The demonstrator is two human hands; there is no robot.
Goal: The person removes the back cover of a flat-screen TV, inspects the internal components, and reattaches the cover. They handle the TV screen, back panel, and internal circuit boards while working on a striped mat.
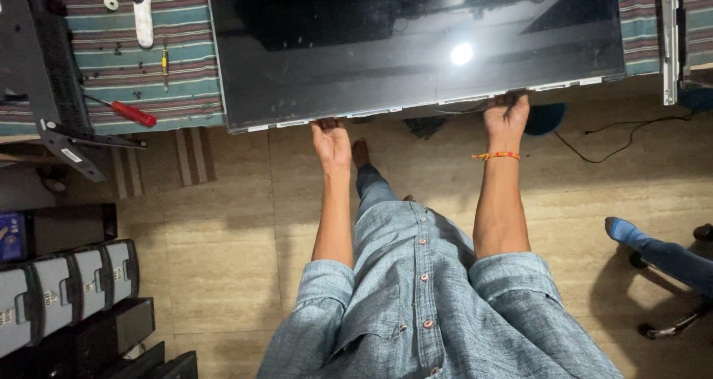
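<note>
Gripping the near edge of the large flat screen panel (416,44) calls for even support: keep both hands level with each other, spread well apart along that edge, and press only on the pale frame strip rather than the dark glass, since I judge a thin panel like this could flex or crack if one side dips. Your left hand (331,143) sits under the panel's near edge toward its left half, fingers curled up and hidden beneath the rim, so how tightly they close cannot be told. Your right hand (506,117), with a thread band at the wrist, meets the same edge further right, fingers hooked over and under the rim in a partly closed hold. The panel lies flat on the worktop, over a striped cloth (148,74), its near edge overhanging toward you. Left of the panel on the cloth lie a red-handled screwdriver (130,113), a smaller yellow screwdriver (165,63) and scattered screws.
</note>
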